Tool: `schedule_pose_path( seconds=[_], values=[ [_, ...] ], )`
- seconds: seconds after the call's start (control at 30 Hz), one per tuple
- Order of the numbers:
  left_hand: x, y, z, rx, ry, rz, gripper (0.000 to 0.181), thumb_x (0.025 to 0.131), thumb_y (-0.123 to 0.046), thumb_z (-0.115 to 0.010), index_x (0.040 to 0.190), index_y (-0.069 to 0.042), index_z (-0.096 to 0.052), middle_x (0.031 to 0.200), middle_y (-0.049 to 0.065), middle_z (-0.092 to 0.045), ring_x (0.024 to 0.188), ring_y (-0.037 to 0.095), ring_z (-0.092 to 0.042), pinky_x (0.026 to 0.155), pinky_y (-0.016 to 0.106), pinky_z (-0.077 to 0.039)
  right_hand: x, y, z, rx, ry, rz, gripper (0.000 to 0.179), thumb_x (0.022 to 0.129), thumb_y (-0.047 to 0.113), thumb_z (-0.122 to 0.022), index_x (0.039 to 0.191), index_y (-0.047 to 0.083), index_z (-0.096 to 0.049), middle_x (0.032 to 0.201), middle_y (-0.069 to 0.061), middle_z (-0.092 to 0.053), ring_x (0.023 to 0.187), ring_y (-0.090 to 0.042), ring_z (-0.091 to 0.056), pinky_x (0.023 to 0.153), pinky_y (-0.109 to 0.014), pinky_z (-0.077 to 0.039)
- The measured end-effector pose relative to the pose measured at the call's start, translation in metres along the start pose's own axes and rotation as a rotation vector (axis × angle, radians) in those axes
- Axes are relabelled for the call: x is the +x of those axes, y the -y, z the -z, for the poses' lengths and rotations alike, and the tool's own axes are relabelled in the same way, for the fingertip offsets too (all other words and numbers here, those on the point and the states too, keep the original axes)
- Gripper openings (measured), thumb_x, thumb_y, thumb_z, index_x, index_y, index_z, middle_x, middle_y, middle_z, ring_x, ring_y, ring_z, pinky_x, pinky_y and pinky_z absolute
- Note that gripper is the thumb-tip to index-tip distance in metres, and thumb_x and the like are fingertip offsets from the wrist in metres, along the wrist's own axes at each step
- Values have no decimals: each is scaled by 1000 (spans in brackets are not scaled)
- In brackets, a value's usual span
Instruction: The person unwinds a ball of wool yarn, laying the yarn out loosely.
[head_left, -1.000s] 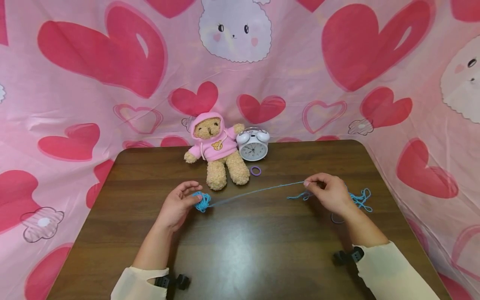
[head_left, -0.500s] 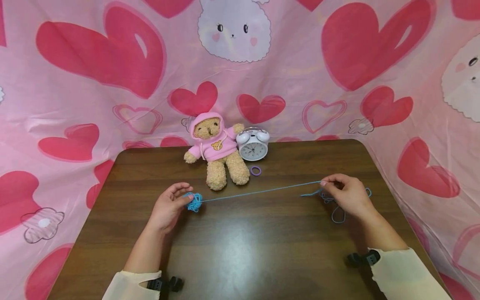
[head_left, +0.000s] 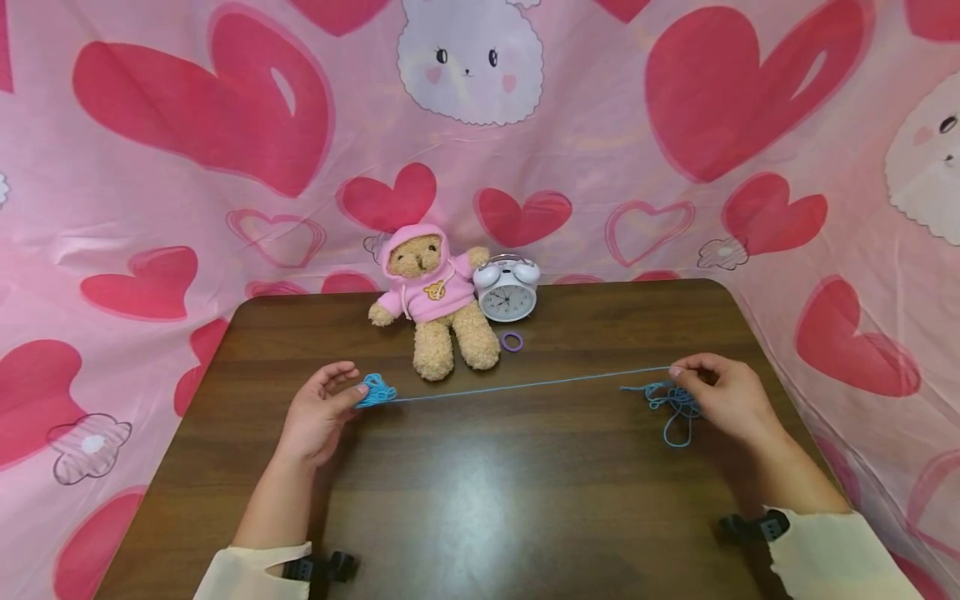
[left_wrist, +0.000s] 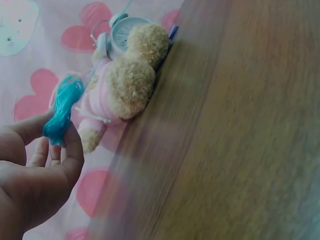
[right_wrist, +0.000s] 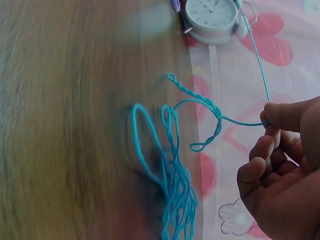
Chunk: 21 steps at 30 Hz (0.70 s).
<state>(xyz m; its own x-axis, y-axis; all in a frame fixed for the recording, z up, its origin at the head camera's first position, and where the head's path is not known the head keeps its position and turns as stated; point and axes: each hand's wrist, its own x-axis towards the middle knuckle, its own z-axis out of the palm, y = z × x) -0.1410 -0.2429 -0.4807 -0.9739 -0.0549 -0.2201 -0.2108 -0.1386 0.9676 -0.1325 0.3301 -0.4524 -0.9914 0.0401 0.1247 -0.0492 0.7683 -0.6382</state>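
Observation:
My left hand (head_left: 318, 417) pinches a small bundle of blue yarn (left_wrist: 64, 107) between thumb and fingers, above the table's left side. From that bundle a single blue strand (head_left: 525, 385) runs straight across to the right. At its other end my right hand (head_left: 723, 396) pinches the strand between thumb and index finger. A loose tangle of the same yarn (right_wrist: 177, 195) lies on the table under the right hand, with loops and a twisted piece (right_wrist: 200, 102) trailing toward the pinch. In the head view the right hand covers part of this tangle.
A teddy bear (head_left: 427, 300) in a pink hoodie sits at the back of the brown table (head_left: 465, 483). Beside it stands a white alarm clock (head_left: 507, 292), with a purple ring (head_left: 512, 342) in front. Pink heart-printed cloth (head_left: 585, 150) hangs behind.
My hands have moved farther apart, the right one to the right and the left one to the left. The strand between them has grown longer and straighter. The bear and clock have not moved.

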Motion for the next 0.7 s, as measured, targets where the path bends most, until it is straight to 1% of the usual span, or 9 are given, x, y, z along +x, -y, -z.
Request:
schedule_pose_path(
  seconds=[0.1,0.2,0.3,0.4,0.53,0.63,0.7],
  values=[
    [-1,-1,4,-16,-6,-4,47,96,-2,-73,136,-5,-48,134,10,-48,88,10,-61,74,23,-53,-1,-6,4,-9,-7,-15,28,101,34,-69,107,8,-76,90,-7,-74,73,-7,-55,59,-22,-43],
    [-1,-1,9,-28,-10,-13,48,96,-1,-73,136,-6,-48,134,10,-48,88,9,-61,72,21,-53,-2,-13,9,-14,-17,-29,30,101,35,-69,107,7,-76,91,-9,-74,73,-6,-55,59,-22,-44],
    [-2,-2,14,-39,-15,-26,45,96,0,-73,134,-7,-50,132,9,-49,91,10,-62,74,20,-54,-3,-21,14,-14,-26,-49,32,101,36,-69,108,5,-75,92,-10,-74,74,-4,-55,60,-21,-44],
    [-3,-2,19,-63,-25,-42,38,97,5,-68,128,-12,-54,129,7,-52,94,9,-62,77,19,-54,-4,-26,18,-24,-27,-73,35,101,38,-68,109,5,-75,91,-8,-73,75,-4,-54,60,-22,-44],
    [-4,-4,23,-108,-69,-66,34,97,8,-65,121,-15,-59,122,3,-55,96,8,-60,76,18,-52,-5,-31,21,-37,-23,-90,35,100,39,-69,108,5,-75,87,-5,-71,74,-6,-52,58,-24,-43],
    [-4,-6,25,-146,-121,-74,31,97,6,-68,118,-16,-61,117,2,-56,95,10,-57,74,19,-50,-8,-34,23,-42,-23,-88,34,101,37,-69,107,4,-74,87,-6,-71,74,-6,-52,58,-24,-43],
    [-4,-7,27,-184,-137,-76,31,97,6,-68,117,-16,-61,115,0,-56,95,10,-56,74,20,-51,-9,-36,24,-46,-21,-87,33,101,36,-69,107,4,-74,88,-9,-72,75,-7,-52,58,-23,-43]
  ],
)
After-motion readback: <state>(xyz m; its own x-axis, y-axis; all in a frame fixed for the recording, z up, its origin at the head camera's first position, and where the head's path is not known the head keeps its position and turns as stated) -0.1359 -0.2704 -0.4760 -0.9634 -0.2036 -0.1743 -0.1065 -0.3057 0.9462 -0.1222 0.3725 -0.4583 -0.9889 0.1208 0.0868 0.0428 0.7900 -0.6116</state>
